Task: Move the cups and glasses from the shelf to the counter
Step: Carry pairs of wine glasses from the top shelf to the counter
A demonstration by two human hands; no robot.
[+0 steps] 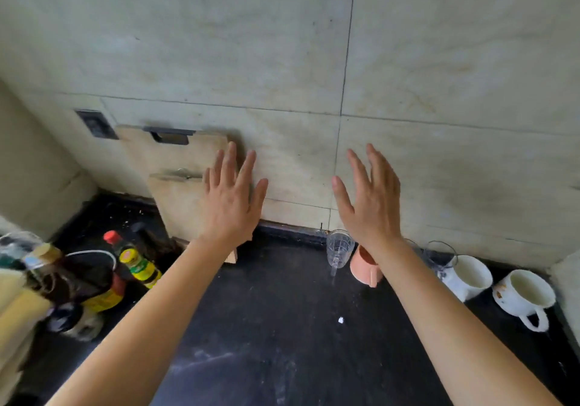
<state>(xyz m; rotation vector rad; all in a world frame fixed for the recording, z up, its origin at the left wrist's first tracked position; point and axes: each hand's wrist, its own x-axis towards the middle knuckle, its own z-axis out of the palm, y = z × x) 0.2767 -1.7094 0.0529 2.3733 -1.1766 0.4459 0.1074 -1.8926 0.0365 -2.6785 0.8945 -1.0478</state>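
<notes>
My left hand (232,198) and my right hand (370,198) are raised in front of the tiled wall, both empty with fingers spread. Below my right wrist, on the black counter (282,327) by the wall, stands a clear plastic cup (339,248). A pink cup (364,266) beside it is partly hidden by my wrist. Further right stand a clear glass (439,256) and two white mugs (470,277) (522,295). No shelf is in view.
Two wooden cutting boards (179,185) lean against the wall behind my left hand. Sauce bottles (138,261) and jars crowd the counter's left side. A wall socket (97,124) sits at the upper left. A small white scrap (341,320) lies on the counter.
</notes>
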